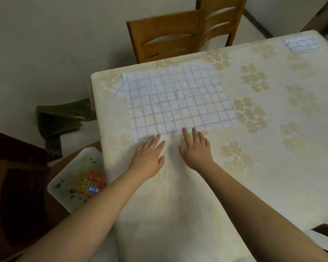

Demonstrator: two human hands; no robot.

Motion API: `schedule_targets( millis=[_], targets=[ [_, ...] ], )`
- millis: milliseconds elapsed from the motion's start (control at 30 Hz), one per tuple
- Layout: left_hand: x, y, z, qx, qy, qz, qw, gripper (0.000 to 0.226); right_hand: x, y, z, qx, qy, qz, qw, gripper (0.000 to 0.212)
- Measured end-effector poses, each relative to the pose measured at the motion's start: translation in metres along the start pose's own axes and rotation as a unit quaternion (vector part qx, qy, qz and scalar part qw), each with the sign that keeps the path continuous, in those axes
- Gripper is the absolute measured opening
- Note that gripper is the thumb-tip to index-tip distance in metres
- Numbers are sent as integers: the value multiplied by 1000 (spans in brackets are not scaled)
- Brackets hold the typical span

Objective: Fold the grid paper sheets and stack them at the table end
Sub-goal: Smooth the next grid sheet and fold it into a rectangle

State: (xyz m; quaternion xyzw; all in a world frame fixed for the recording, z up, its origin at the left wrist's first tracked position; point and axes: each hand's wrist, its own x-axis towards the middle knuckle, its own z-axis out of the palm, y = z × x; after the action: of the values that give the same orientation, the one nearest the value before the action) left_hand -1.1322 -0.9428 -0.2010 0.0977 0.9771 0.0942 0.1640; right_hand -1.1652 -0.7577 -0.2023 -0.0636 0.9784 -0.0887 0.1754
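A large white sheet of grid paper (178,101) with blue lines lies unfolded and creased on the table, its far left corner turned under. My left hand (149,156) lies flat with straight fingers, its fingertips touching the sheet's near edge. My right hand (196,148) is flat beside it, fingertips at the same near edge. A small folded stack of grid paper (302,44) rests at the far right end of the table.
The table (273,148) wears a cream cloth with pale flower prints. A wooden chair (182,33) stands at its far side. On a low surface at the left sits a white tray (74,178) holding an orange packet (91,184). A dark bag (59,120) lies on the floor.
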Motion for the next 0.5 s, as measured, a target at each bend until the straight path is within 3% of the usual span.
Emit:
schedule_targets(
  millis=[300, 500],
  targets=[
    [46, 5, 31, 8, -12, -98, 995, 60, 58, 25, 30, -3, -46, -10, 999, 60],
    [50, 2, 45, 43, -10, -85, 995, 63, 54, 27, 39, -18, -21, -15, 1000, 64]
  ],
)
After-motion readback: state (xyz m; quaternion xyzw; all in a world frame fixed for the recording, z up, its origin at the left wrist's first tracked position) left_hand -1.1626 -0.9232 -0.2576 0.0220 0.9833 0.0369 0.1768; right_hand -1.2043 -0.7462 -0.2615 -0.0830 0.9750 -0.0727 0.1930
